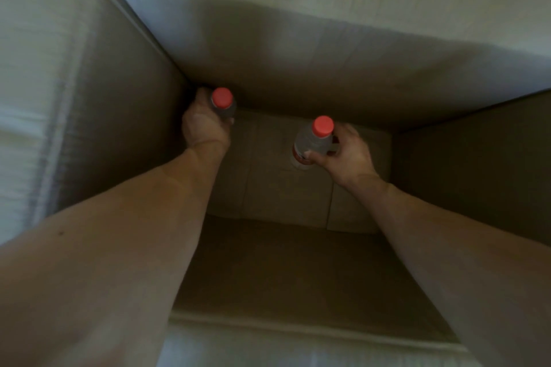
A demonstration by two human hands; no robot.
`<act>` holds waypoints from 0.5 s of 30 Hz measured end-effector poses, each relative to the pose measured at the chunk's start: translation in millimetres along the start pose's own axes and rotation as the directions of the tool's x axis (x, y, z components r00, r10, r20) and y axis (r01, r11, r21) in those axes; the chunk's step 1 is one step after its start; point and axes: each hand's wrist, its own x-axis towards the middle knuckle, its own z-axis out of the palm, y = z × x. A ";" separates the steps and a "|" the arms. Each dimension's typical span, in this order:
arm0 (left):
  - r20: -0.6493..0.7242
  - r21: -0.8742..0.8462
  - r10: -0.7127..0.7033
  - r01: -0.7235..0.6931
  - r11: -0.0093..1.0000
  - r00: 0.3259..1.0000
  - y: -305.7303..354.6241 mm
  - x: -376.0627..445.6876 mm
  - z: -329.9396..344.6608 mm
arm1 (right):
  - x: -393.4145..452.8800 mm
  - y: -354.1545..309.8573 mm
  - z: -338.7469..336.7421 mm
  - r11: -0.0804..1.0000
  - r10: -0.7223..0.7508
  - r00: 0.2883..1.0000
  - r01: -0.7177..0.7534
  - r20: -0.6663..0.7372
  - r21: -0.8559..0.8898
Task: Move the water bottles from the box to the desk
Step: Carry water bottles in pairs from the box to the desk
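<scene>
I look straight down into a deep cardboard box (pixel 298 74). Both my arms reach inside it. My left hand (pixel 202 125) grips a clear water bottle with a red cap (pixel 222 97) near the box's far left corner. My right hand (pixel 348 155) holds a second clear bottle with a red cap (pixel 323 126) and a red label, upright over the middle of the box floor. Whether either bottle touches the floor I cannot tell. The desk is out of view.
The box floor (pixel 283 194) shows taped flaps and no other bottles. Tall box walls stand on all sides, with the left flap (pixel 38 68) folded outward and the near rim (pixel 298 334) at the bottom of the view.
</scene>
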 end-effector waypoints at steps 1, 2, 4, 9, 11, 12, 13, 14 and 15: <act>0.018 -0.021 0.007 -0.007 1.000 1.000 -0.1 -2.6 -0.8 | -0.6 1.3 -1.7 0.999 0.029 1.000 -0.029 0.006 0.032; 0.043 -0.048 0.010 -0.008 0.999 0.999 0.5 -6.4 -1.6 | -1.6 2.3 -4.1 0.994 0.067 0.998 -0.068 0.014 0.082; 0.116 -0.101 0.039 -0.027 0.995 0.993 2.3 -16.7 -4.1 | -7.8 3.8 -11.0 0.964 0.147 0.987 -0.157 0.062 0.213; 0.328 -0.137 0.154 -0.114 0.984 0.932 24.6 -38.4 -29.9 | -33.3 -3.3 -36.2 0.914 0.174 0.953 -0.250 0.248 0.321; 0.432 -0.132 0.159 -0.112 0.985 0.888 41.9 -45.1 -46.2 | -44.8 -10.3 -49.7 0.877 0.175 0.944 -0.278 0.279 0.391; 0.479 -0.145 0.155 -0.097 0.985 0.864 50.3 -50.0 -56.0 | -50.8 -13.4 -56.8 0.852 0.182 0.942 -0.295 0.283 0.433; 0.522 -0.180 0.160 -0.076 0.981 0.838 61.9 -56.4 -69.1 | -58.3 -18.9 -68.4 0.825 0.188 0.938 -0.311 0.290 0.472; 0.561 -0.226 0.156 -0.032 0.974 0.813 68.0 -60.8 -77.5 | -62.6 -22.1 -74.3 0.799 0.195 0.929 -0.337 0.315 0.499; 0.596 -0.266 0.149 0.019 0.964 0.789 74.1 -64.5 -86.0 | -65.8 -26.1 -80.6 0.776 0.202 0.918 -0.362 0.341 0.516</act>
